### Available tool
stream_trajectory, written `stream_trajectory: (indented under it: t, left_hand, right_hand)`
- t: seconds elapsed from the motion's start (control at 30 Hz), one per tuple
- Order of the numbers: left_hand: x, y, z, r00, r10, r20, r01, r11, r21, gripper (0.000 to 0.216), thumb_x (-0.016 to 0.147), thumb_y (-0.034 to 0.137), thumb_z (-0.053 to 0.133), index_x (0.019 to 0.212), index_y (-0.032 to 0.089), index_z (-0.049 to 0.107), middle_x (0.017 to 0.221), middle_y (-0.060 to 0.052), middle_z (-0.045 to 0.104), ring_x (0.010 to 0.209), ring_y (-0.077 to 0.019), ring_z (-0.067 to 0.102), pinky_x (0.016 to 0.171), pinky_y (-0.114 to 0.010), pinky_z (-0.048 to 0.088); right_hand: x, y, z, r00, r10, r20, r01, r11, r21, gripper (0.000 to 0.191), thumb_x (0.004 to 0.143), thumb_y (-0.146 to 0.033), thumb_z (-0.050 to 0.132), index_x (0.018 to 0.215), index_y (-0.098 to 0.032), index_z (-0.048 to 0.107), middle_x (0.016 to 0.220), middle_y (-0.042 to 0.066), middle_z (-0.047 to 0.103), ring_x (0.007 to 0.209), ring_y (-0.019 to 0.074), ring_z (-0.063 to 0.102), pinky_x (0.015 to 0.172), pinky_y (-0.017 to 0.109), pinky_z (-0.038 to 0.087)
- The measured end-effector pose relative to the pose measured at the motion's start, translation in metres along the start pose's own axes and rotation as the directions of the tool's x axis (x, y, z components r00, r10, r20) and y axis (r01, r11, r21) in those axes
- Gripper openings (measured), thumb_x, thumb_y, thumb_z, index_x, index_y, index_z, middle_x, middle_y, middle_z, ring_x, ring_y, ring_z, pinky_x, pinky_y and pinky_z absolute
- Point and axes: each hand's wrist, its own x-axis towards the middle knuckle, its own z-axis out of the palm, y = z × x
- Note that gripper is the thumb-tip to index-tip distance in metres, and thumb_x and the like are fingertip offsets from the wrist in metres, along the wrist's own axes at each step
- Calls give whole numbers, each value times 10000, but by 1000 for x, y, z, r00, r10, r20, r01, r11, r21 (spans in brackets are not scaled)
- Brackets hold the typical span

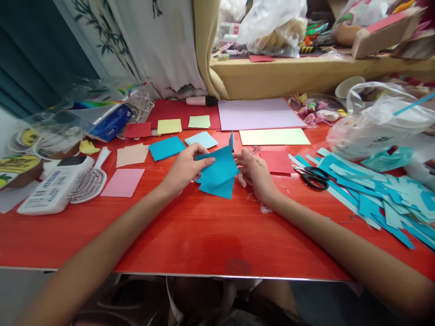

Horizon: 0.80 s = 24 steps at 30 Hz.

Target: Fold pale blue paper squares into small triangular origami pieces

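Note:
My left hand [186,168] pinches several blue paper pieces [219,170] between thumb and fingers, just above the red table [170,235]. The pieces overlap unevenly, one jutting out below. At their right edge is my right hand [256,174], its fingers loosely curved and apart; whether a fingertip touches the paper I cannot tell. A small folded blue paper [231,141] stands up behind the held pieces. To the left of them lie a blue paper stack [166,148] and a pale blue stack [201,139].
Black-handled scissors [315,177] lie beside a heap of blue paper strips [380,190] on the right. Pink squares [123,183], peach squares [132,155], a hairbrush [90,181] and a white box [56,185] are leftward. A lilac sheet [260,113] lies at the back.

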Motion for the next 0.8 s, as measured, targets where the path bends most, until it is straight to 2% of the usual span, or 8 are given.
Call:
stream_trajectory:
  t: [0.1, 0.2, 0.27, 0.33, 0.4, 0.5, 0.67, 0.8]
  left_hand:
    - [-3, 1, 2, 991, 23, -129, -20, 999, 28, 220, 795, 363, 589, 831, 221, 425, 635, 54, 425, 447, -83, 412, 414, -234, 353]
    - [-7, 0, 2, 922, 321, -218, -227, 901, 369, 130, 829, 317, 561, 847, 212, 486, 761, -1, 541, 666, -129, 530, 598, -271, 460]
    - [-10, -3, 1, 828, 549, -111, -374, 690, 619, 78, 860, 280, 524, 895, 215, 547, 840, -41, 589, 791, -163, 555, 706, -309, 477]
    - [-11, -7, -1, 734, 674, 88, -495, 440, 749, 137, 881, 244, 489, 970, 230, 593, 870, -68, 627, 837, -191, 575, 741, -342, 489]
    - [-11, -11, -3, 640, 724, 257, -588, 247, 770, 204, 878, 205, 486, 1033, 245, 613, 962, -81, 660, 929, -216, 595, 798, -369, 507]
    - [-11, -16, -3, 552, 739, 385, -667, 114, 737, 280, 881, 180, 476, 1120, 249, 604, 1158, -83, 644, 1102, -233, 578, 896, -389, 508]
    - [-13, -17, 2, 629, 704, 331, -594, 160, 788, 323, 912, 220, 422, 1185, 216, 596, 1241, -119, 615, 1002, -206, 659, 730, -287, 565]
    - [-11, -17, 6, 643, 697, 318, -566, 154, 810, 354, 924, 310, 427, 1204, 164, 586, 1281, -156, 579, 1027, -238, 653, 676, -281, 567]
  right_hand:
    - [-1, -1, 0, 996, 31, 82, -28, 999, -47, 289, 827, -458, 575, 804, -170, 596, 374, -64, 473, 297, 59, 363, 338, 209, 226]
    - [-2, -1, 0, 991, 38, 131, -43, 998, 38, 263, 829, -423, 581, 751, -173, 567, 468, -6, 605, 381, 102, 529, 391, 212, 377]
    - [-1, 0, 0, 993, 45, 112, -59, 990, 127, 272, 819, -420, 594, 707, -175, 552, 509, 12, 634, 446, 126, 598, 451, 230, 456]
    - [-1, 2, 1, 996, 55, 75, -69, 977, 203, 267, 810, -407, 607, 697, -169, 569, 538, 16, 644, 479, 126, 621, 494, 236, 495]
    - [1, 4, 1, 997, 60, 45, -70, 965, 251, 248, 803, -389, 613, 711, -159, 600, 579, 20, 657, 515, 120, 637, 542, 239, 519]
    - [2, 6, 0, 995, 87, 42, -95, 957, 276, 256, 784, -401, 630, 714, -156, 608, 603, 25, 665, 542, 126, 647, 576, 251, 534]
    - [3, 2, 1, 990, 141, 1, -132, 923, 361, 346, 808, -512, 588, 802, -166, 602, 757, 67, 699, 679, 161, 677, 674, 302, 564]
    - [1, 3, 6, 988, 134, 82, -156, 887, 434, 252, 807, -426, 627, 877, -185, 601, 924, 63, 691, 840, 150, 659, 805, 298, 540]
